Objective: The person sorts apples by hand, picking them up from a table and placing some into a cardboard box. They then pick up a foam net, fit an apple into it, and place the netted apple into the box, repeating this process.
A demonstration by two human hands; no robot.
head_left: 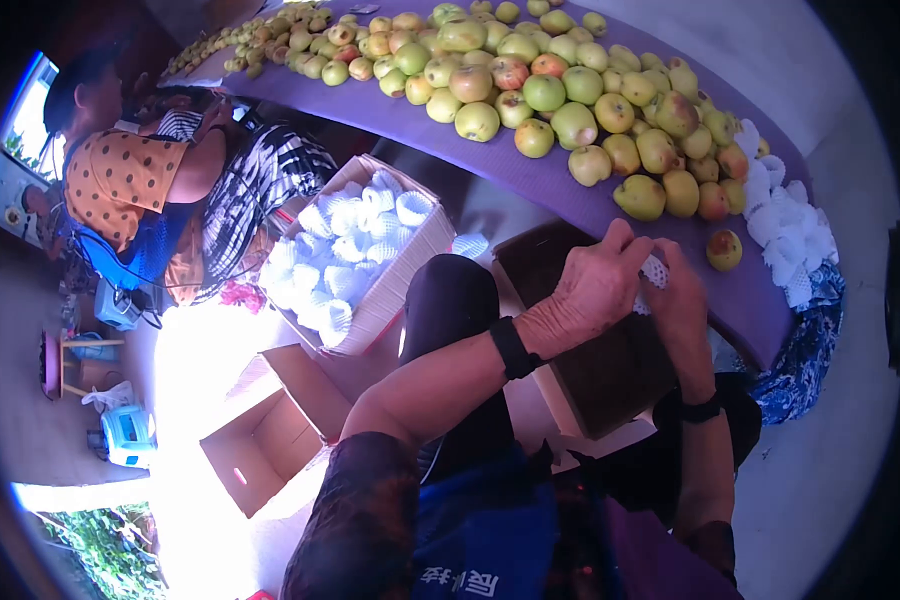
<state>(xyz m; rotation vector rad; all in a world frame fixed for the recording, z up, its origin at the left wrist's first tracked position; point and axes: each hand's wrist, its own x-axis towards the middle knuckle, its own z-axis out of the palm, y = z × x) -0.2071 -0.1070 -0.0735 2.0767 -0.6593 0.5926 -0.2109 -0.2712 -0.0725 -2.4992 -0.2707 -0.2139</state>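
Both our hands are up together at the near edge of the long purple-covered table [530,185].

- Left hand [592,292]: clenched over the top of a white foam mesh sleeve [654,270].
- Right hand [682,305]: cups the sleeve from the far side, fingers closed on it.
- Only a patch of mesh shows between the hands. What's inside is hidden, probably an apple.
- The sleeve is held above the dark brown cardboard box [610,375] at our knees, near the lone reddish-yellow apple [724,249] on the table edge.

To do this well, we reckon:
- Spread the mesh mouth with the thumbs.
- Don't squeeze the fruit.
- Draw the net evenly until it covers all round.
- Keep the work over the box so a slip drops inside, not on the floor.

Around us:
- A heap of green-yellow apples [574,122] lies across the table.
- A pile of spare white foam nets [790,225] sits at the table's right end.
- A white carton [405,275] of netted fruit stands beside a seated person in an orange dotted top [120,175].
- An open brown carton [265,430] is on the floor.
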